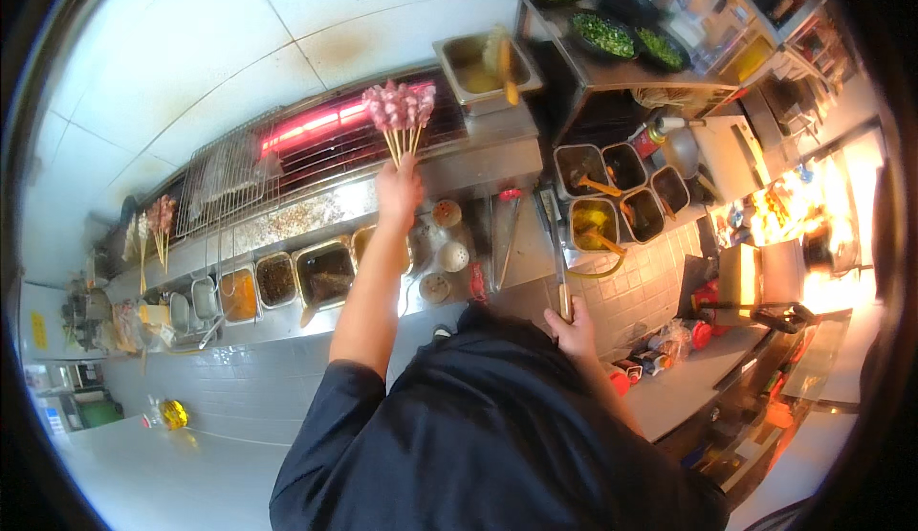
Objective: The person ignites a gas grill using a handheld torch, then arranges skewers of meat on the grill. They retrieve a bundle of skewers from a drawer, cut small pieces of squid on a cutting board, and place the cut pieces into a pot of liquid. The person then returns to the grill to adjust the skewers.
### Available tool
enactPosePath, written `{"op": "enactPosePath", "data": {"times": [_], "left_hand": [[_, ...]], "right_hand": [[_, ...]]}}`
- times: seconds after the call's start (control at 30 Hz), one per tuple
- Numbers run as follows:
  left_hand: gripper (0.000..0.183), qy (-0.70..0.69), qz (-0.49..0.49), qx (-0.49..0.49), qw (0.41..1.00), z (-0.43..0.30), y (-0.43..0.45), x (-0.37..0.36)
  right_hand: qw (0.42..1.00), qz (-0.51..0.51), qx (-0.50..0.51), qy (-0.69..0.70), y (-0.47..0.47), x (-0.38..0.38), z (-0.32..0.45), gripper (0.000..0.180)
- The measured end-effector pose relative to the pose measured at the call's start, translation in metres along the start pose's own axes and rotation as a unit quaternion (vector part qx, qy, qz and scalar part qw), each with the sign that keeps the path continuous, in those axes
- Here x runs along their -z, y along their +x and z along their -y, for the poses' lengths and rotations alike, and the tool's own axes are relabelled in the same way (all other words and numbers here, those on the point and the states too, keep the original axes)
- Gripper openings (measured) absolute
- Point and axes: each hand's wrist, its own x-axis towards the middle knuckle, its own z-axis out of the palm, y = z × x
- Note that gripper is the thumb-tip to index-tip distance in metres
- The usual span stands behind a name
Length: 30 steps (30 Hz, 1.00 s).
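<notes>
My left hand (399,192) grips the bare ends of a bunch of raw meat skewers (399,106). The meat is held over the right part of a long grill (326,154), where a heating element (315,126) glows red. Whether the meat touches the bars I cannot tell. At the right of my body, my right hand (576,326) closes around the pale handle of a long metal tool (559,255). Its shaft points away from me, beside sauce containers with ladles (594,224); the exact kind of tool is unclear.
Seasoning pans (275,280) and shaker cups (452,256) line the counter before the grill. More skewers (161,219) stand at its left end. A steel pan with a brush (477,72) sits beyond its right end. Bright flames (796,208) burn at far right. Tongs (510,237) lie nearby.
</notes>
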Motion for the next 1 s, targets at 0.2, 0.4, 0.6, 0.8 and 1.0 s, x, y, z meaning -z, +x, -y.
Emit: {"op": "enactPosePath", "data": {"times": [0.2, 0.4, 0.6, 0.8, 1.0], "left_hand": [[0.033, 0.087, -0.125, -0.038, 0.988, -0.002, -0.009, 0.015], [0.042, 0.137, -0.17, -0.084, 0.972, 0.007, -0.003, 0.047], [0.033, 0.172, -0.17, -0.057, 0.969, -0.017, -0.01, 0.03], [0.027, 0.083, -0.185, -0.053, 0.978, -0.016, -0.014, 0.036], [0.022, 0.053, -0.12, -0.007, 0.991, -0.008, -0.008, 0.058]], "right_hand": [[0.98, -0.038, 0.064, -0.186, 0.045, -0.026, -0.072, 0.053], [0.965, -0.063, 0.091, -0.237, 0.071, -0.037, -0.096, 0.053], [0.972, -0.032, 0.106, -0.207, 0.131, -0.054, -0.147, 0.05], [0.948, -0.042, -0.025, -0.313, 0.141, -0.071, -0.071, 0.044], [0.949, -0.044, 0.1, -0.297, 0.129, -0.092, 0.025, 0.036]]}}
